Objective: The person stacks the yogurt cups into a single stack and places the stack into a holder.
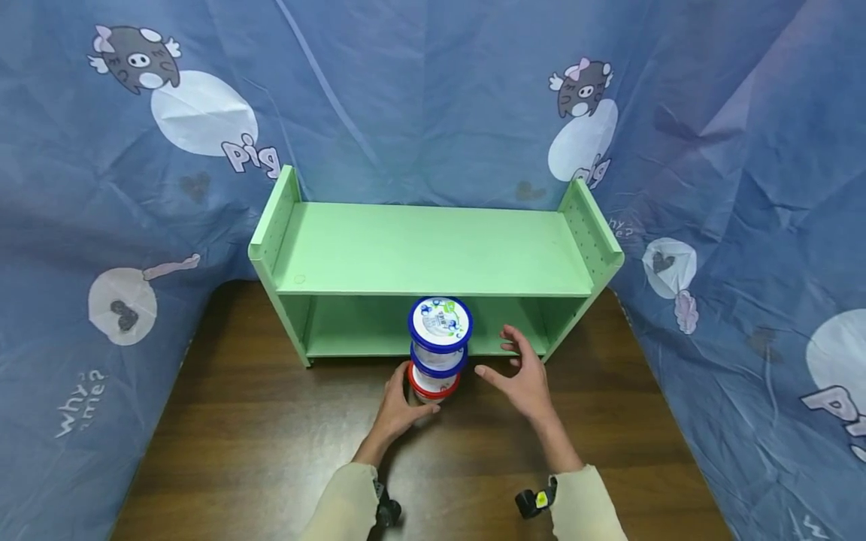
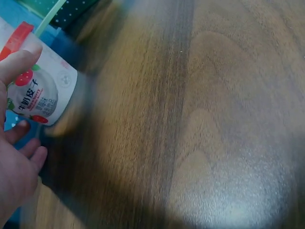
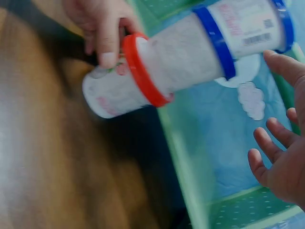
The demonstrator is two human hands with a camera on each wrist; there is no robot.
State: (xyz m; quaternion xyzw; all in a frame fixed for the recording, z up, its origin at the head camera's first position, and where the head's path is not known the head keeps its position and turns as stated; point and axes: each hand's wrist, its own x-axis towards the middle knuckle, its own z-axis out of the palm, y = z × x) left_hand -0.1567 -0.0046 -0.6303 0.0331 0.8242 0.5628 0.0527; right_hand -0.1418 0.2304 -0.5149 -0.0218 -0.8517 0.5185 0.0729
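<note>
Three white tubs stand in one stack before the shelf's lower opening in the head view. The bottom red-lidded tub has strawberry pictures on its side in the left wrist view. Above it come a blue-lidded tub and the top blue-lidded tub, whose white lid is printed with blue and green. My left hand grips the red-lidded tub from the left, thumb in front. To the right of the stack, my right hand holds nothing, its fingers spread and apart from the tubs.
A pale green two-tier shelf with raised side panels stands just beyond the stack. Its lower tier lies behind the tubs. Brown wood-grain flooring extends in front. Blue printed cloth hangs behind and at both sides.
</note>
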